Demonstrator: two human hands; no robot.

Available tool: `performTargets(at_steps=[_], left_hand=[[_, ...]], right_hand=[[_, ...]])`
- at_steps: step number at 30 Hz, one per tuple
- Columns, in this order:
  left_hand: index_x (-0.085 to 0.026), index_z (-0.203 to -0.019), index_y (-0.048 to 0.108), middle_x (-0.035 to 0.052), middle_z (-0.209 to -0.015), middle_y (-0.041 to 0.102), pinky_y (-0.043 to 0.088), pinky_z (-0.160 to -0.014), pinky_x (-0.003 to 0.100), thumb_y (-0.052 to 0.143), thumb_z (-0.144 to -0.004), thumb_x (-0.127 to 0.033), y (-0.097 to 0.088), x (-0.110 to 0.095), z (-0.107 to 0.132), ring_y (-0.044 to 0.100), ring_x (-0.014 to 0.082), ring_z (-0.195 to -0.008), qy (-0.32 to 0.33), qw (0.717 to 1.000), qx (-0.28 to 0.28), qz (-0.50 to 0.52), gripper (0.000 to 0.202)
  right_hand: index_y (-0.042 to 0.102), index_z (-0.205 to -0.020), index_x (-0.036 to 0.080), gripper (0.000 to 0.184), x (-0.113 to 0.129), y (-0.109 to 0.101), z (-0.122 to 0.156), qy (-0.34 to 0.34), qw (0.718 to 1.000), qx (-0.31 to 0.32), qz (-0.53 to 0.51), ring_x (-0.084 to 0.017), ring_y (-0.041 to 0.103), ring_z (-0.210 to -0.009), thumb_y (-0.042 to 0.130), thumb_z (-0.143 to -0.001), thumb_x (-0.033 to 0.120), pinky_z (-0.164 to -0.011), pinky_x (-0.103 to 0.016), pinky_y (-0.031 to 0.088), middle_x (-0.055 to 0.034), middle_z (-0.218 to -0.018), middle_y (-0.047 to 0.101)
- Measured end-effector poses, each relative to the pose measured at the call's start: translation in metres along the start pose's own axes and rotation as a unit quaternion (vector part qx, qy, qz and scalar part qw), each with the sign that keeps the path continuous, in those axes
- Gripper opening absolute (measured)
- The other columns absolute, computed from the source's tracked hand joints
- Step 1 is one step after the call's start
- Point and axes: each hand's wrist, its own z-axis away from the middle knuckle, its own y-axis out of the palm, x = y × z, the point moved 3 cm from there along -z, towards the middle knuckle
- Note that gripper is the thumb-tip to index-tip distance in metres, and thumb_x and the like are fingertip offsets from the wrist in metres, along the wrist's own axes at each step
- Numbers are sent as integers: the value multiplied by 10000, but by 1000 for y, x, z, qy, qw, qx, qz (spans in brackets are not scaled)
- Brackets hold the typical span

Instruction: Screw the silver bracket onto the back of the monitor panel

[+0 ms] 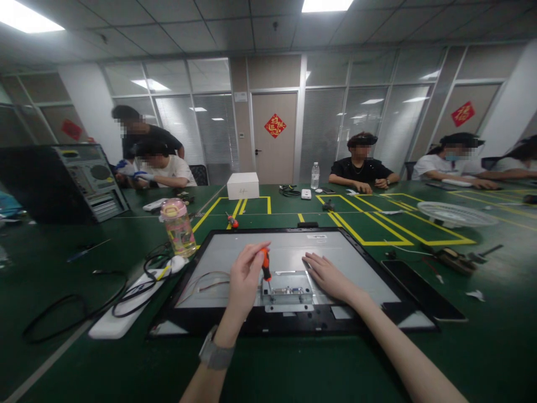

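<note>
My left hand (247, 271) grips the orange and black handle of a screwdriver (265, 264). The tool stands nearly upright, its tip down at a metal bracket (289, 305) with a row of connectors. That bracket sits on the back of a flat display panel (364, 274) with a black frame, lying on the green table. My right hand (329, 275) rests flat on the panel just right of the bracket, fingers stretched out. A thin cable (210, 277) lies on the panel to the left. Exactly where the screwdriver tip touches is too small to make out.
Left of the panel lie a white power strip (126, 313) with black cables and a pink-lidded bottle (178, 229). A dark phone-like slab (423, 291) borders its right edge. Beyond are a red screwdriver (232, 222), a white box (243, 186) and people seated across the table.
</note>
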Motion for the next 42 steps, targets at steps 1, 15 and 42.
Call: performTargets(at_steps=[1,15,42], left_hand=[[-192,-971,757,51,-886,635,503,-765,272,609,-871,-311,0,0,0,622,163,-818,3,1000,-7,-6,214],[-190,-921,754,42,-880,598,506,-743,265,629,-848,-332,-2,-3,0,603,157,-785,14,999,-26,-22,203],[-182,-942,752,39,-859,552,485,-663,241,562,-900,-376,-3,-5,1,561,140,-738,2,999,-38,-21,275]], right_hand=[[461,-1456,146,531,0,0,0,-1,1000,-2,-2,-256,344,-1438,291,-993,344,-1192,-482,234,-137,-1542,402],[459,-1455,124,546,3,-3,2,2,1000,7,0,-261,330,-1445,274,-997,357,-1193,-483,232,-149,-1542,399],[475,-1446,145,527,5,-5,3,2,1000,5,1,-254,347,-1437,281,-997,342,-1189,-477,242,-142,-1538,407]])
